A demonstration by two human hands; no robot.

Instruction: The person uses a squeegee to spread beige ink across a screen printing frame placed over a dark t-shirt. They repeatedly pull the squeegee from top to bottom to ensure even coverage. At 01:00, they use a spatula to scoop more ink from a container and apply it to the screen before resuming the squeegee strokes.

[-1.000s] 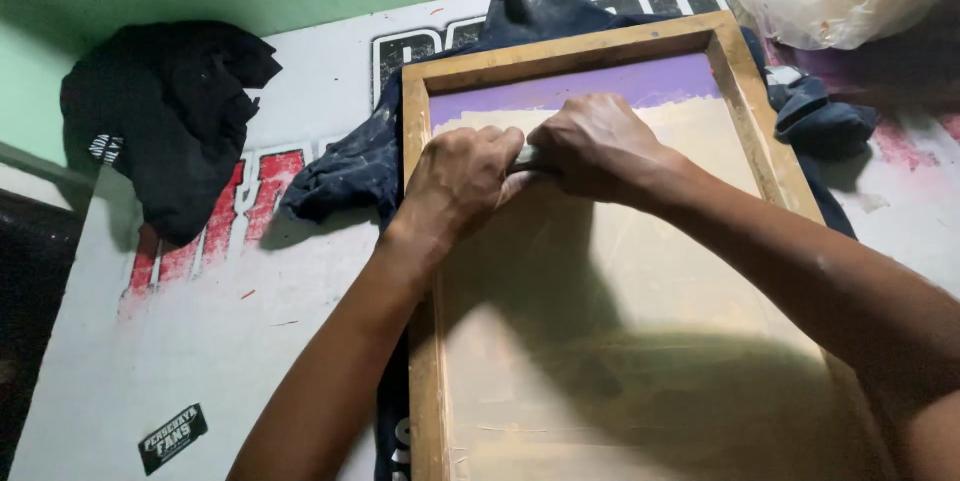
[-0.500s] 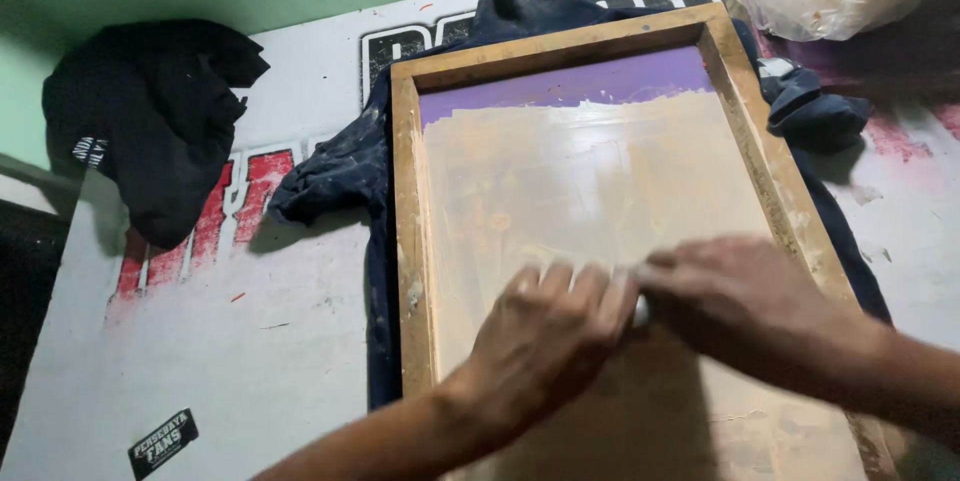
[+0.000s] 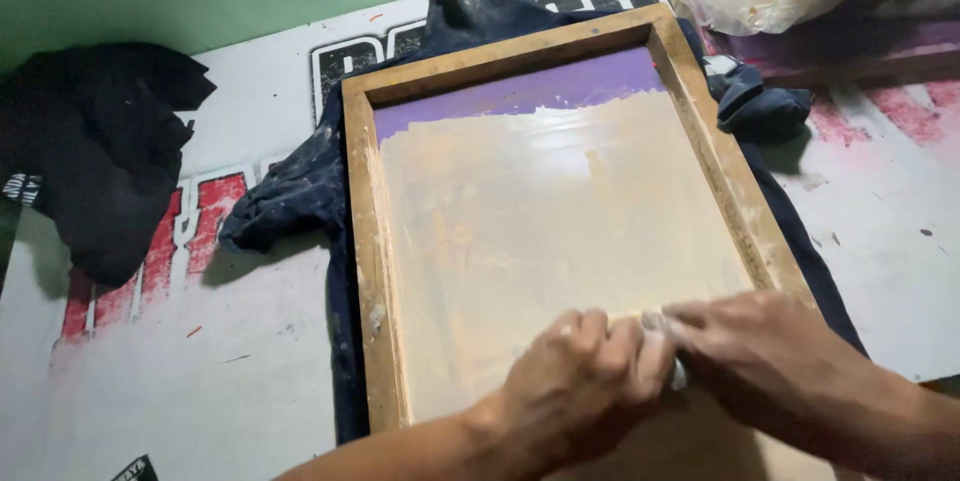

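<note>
Wooden screen frame, cream ink over purple mesh, left hand and right hand gripping squeegee

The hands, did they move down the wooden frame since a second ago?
Yes. Both hands, the left hand and the right hand, slid from near the purple strip at the wooden frame's far end down to its near end.

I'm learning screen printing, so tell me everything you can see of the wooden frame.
The wooden frame is a pale, ink-smeared rectangle lying flat on a dark garment on the table. Its mesh is coated cream, with a purple strip along the far edge. Both hands, left hand and right hand, press on the mesh at its near end, gripping something small together.
</note>
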